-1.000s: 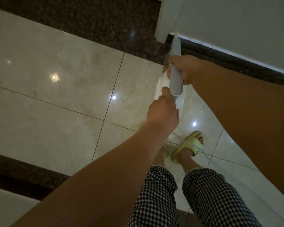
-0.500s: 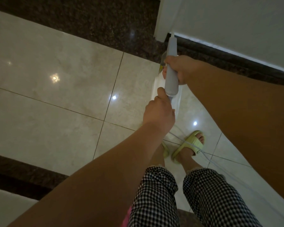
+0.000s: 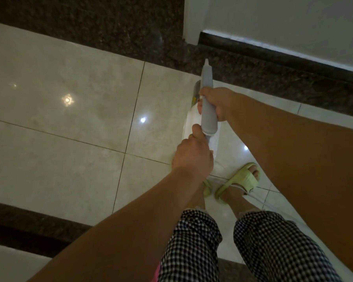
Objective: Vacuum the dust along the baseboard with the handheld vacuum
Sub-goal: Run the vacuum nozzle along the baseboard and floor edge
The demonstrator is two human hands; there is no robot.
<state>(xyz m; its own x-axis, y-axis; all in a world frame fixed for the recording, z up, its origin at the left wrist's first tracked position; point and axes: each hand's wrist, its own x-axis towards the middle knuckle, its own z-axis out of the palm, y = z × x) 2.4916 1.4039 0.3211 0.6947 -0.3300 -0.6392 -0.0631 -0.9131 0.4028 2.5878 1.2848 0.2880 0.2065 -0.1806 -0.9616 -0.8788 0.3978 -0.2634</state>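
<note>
Basically mid-pass: handheld vacuum (image 3: 208, 110) is held by both hands over the cream floor tile (image 3: 69, 127), its narrow nozzle tip pointing toward the dark granite border strip (image 3: 273, 82) short of the baseboard (image 3: 273, 50). To do this step well, judgement: tip the nozzle lower and push it further forward until it sits in the joint between baseboard and floor, then drag slowly along the wall line, keeping the white cord (image 3: 261, 202) clear of the green slippers (image 3: 239, 181). Right hand (image 3: 217, 102) is closed around the grey body midway. Left hand (image 3: 193, 157) is closed on the rear end of the vacuum, thumb up against the grey casing. No dust is visible in this dim light, so can't tell what's cleaned.
</note>
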